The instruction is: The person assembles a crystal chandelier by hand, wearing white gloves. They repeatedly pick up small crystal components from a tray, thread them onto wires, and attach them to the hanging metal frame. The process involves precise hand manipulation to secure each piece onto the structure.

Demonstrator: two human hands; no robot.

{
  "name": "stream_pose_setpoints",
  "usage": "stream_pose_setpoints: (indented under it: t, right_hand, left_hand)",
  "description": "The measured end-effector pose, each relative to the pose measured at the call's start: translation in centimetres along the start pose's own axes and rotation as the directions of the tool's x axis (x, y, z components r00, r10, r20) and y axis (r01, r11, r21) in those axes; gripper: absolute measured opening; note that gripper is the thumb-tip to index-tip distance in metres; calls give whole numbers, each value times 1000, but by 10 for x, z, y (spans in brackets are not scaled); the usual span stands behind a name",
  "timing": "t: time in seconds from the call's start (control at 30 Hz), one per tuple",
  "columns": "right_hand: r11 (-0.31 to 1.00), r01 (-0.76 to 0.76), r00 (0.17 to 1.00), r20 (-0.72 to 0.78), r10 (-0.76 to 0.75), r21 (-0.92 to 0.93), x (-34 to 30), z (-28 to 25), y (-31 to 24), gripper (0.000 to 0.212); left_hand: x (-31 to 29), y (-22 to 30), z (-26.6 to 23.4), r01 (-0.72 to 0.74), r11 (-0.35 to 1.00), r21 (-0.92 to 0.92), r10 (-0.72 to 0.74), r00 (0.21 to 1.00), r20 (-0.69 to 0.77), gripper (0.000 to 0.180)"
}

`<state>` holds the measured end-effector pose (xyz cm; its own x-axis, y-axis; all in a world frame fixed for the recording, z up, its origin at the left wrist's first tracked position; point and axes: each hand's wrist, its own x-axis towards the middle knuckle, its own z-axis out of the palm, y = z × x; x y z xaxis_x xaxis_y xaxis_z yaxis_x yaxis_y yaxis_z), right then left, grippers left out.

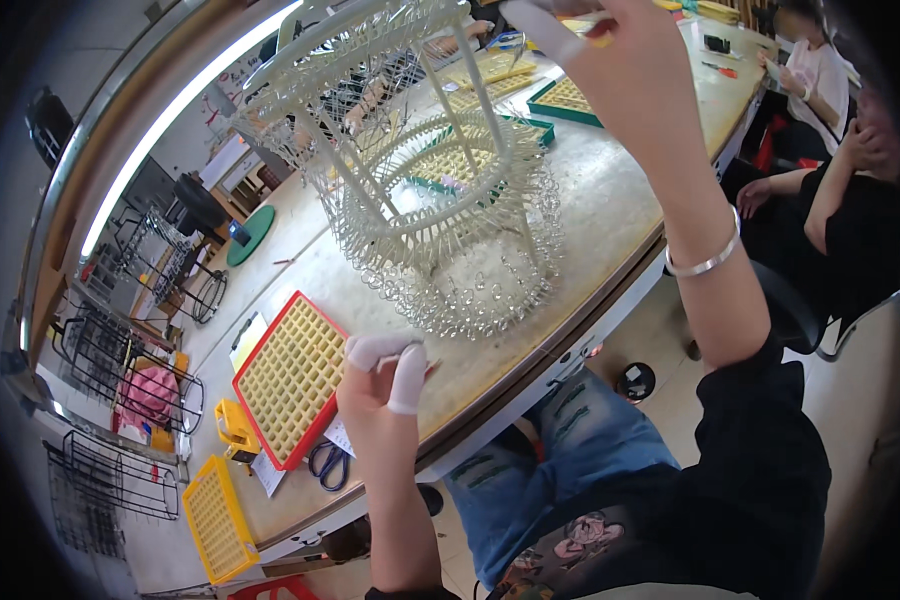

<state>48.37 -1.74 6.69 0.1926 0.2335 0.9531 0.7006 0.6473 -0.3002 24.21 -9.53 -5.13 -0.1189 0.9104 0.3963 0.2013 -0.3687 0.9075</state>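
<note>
A tall white round wire stand (490, 185) rises from the table, its tiers ringed with prongs. Many small shiny silvery loops (470, 300) hang around its lower tier. My right hand (615, 65) is raised at the top edge, beside the stand's upper tier; white covers wrap its fingertips. Its fingers are bent together and partly cut off by the frame, so what they hold is hidden. Low in front of the stand is my left hand (380, 385), also with white finger covers. Its thumb and forefinger are pinched near a thin reddish tip that I cannot make out.
A red-framed tray (343, 420) of yellow cells lies left of my left hand, near dark-handled scissors (329, 466) and a yellow tray (220, 520). Green trays (570, 100) lie behind the stand. Black wire racks (100, 480) stand far left. Other people (820, 90) sit at right.
</note>
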Motion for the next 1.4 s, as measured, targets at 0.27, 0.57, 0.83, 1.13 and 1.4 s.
stream_pose_setpoints:
  t: [0.27, 0.57, 0.83, 1.13, 1.4]
  right_hand:
    - [970, 201, 972, -95, -215, -138, 51, 27, 11, 17]
    - [995, 73, 997, 24, -71, -72, 35, 27, 20, 23]
    - [949, -304, 883, 399, 247, 85, 56, 11, -2, 24]
    - [817, -493, 798, 529, 288, 299, 75, 15, 41, 23]
    - [817, -487, 783, 568, 253, 308, 30, 25, 41, 24]
  left_hand:
    - [26, 16, 33, 58, 990, -128, -48, 996, 78, 11]
    - [24, -5, 24, 19, 997, -74, -13, 997, 81, 12]
    - [24, -3, 24, -13, 990, -141, 33, 989, 144, 11]
    - [24, 7, 31, 30, 976, -217, 12, 982, 190, 10]
    - [27, 3, 31, -119, 989, -92, 135, 972, 191, 7]
